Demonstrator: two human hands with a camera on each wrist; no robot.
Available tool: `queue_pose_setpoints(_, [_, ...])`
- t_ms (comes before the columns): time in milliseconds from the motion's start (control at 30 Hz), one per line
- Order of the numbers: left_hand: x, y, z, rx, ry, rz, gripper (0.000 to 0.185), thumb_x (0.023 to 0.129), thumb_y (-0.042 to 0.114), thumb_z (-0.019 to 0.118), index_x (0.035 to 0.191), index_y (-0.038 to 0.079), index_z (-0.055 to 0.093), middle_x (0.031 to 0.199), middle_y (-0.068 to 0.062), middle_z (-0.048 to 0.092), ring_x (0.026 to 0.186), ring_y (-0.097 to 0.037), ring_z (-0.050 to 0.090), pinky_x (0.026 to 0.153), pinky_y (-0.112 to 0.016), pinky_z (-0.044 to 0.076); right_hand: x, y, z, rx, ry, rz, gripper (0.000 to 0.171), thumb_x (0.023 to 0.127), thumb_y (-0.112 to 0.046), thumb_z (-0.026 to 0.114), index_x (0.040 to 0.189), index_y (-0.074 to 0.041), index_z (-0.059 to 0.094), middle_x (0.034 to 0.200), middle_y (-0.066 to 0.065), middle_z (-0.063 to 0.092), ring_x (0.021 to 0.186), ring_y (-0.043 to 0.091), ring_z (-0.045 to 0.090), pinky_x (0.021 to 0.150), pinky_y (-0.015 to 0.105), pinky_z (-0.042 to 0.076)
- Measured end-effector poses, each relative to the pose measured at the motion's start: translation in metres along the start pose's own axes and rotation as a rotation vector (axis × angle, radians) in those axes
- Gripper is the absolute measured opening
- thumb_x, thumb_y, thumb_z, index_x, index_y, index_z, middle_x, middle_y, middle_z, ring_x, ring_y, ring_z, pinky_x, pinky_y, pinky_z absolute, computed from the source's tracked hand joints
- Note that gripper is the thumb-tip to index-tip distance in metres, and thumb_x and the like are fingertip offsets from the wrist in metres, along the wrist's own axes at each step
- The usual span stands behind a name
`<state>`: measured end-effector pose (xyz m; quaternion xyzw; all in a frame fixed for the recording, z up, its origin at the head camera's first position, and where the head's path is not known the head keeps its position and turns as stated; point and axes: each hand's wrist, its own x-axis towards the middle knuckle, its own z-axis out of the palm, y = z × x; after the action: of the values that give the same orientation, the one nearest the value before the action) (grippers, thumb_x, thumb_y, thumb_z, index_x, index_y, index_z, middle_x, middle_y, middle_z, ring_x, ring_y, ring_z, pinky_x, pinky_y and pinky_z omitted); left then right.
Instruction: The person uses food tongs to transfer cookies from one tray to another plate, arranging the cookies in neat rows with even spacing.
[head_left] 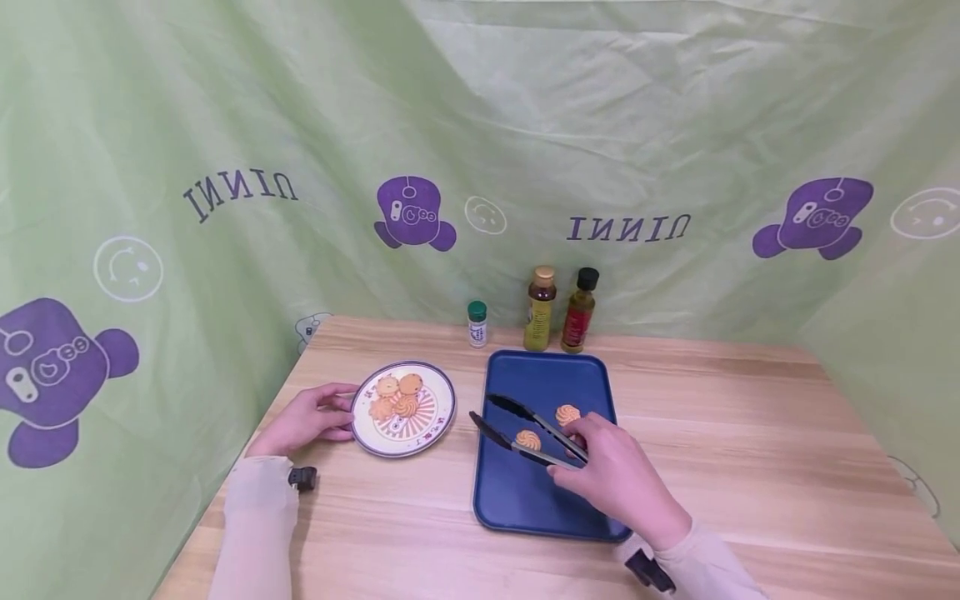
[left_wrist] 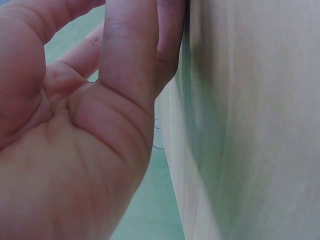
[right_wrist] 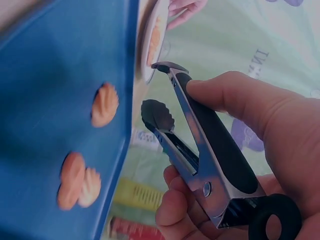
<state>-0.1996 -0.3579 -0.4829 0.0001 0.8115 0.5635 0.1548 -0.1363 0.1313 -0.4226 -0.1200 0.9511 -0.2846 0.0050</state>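
My right hand (head_left: 618, 475) grips a pair of metal tongs (right_wrist: 200, 140) with black grips, whose tips stand apart over the left part of the blue tray (head_left: 540, 508). Nothing shows between those tips. Below the tongs, a swirled cookie (head_left: 528, 440) lies alone on the tray. Closer to the hand are a second cookie (head_left: 567, 414) and a browner cookie (right_wrist: 71, 180) touching it, partly hidden by the fingers in the head view. With relaxed fingers, my left hand (head_left: 311, 417) touches the left rim of a white round plate (head_left: 423, 375). Several cookies (head_left: 397, 396) sit on that plate.
Behind the tray stand a green-capped shaker (head_left: 477, 325), a yellow-labelled bottle (head_left: 540, 312) and a black-capped bottle (head_left: 579, 312) with a red label. A green printed curtain (head_left: 480, 100) surrounds the back and sides of the wooden table (head_left: 720, 417).
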Motion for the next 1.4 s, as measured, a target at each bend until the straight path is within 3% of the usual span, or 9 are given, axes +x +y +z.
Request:
queue_pose_setpoints(200, [0.000,0.001,-0.001,0.021,0.001,0.003,0.067,0.107,-0.005,0.067,0.166,-0.011,0.039,0.136,-0.032,0.061,0.097,-0.019,0.080,0.091,-0.036,0.076,-0.011,0.022,-0.015,-0.043,0.038,0.045,0.049,0.083,-0.031,0.096,0.119,-0.003,0.079,0.103,0.005,0.073,0.082,0.017,0.058,0.065,0.029,0.050])
queue_pose_setpoints(433, [0.001,0.000,-0.001,0.027,0.005,-0.007,0.066,0.107,-0.005,0.067,0.167,-0.010,0.039,0.134,-0.030,0.063,0.097,-0.018,0.079,0.090,-0.036,0.076,-0.026,0.049,-0.034,-0.084,0.098,0.075,0.051,0.081,-0.032,0.095,0.118,-0.002,0.079,0.090,0.000,0.064,0.076,0.016,0.054,0.062,0.027,0.042])
queue_pose_setpoints(600, [0.000,0.000,0.000,0.032,0.015,-0.010,0.067,0.106,-0.005,0.068,0.166,-0.011,0.039,0.133,-0.030,0.063,0.095,-0.018,0.079,0.089,-0.036,0.076,-0.035,0.061,-0.040,-0.107,0.113,0.088,0.048,0.081,-0.032,0.096,0.116,-0.003,0.079,0.089,0.000,0.064,0.076,0.016,0.054,0.062,0.026,0.044])
queue_pose_setpoints(1400, [-0.001,0.001,0.001,0.029,0.010,-0.014,0.066,0.107,-0.005,0.066,0.167,-0.011,0.038,0.135,-0.031,0.061,0.097,-0.019,0.079,0.090,-0.036,0.076,-0.042,0.070,-0.038,-0.113,0.091,0.112,0.049,0.079,-0.031,0.094,0.115,-0.001,0.078,0.091,0.002,0.064,0.076,0.018,0.054,0.063,0.028,0.043])
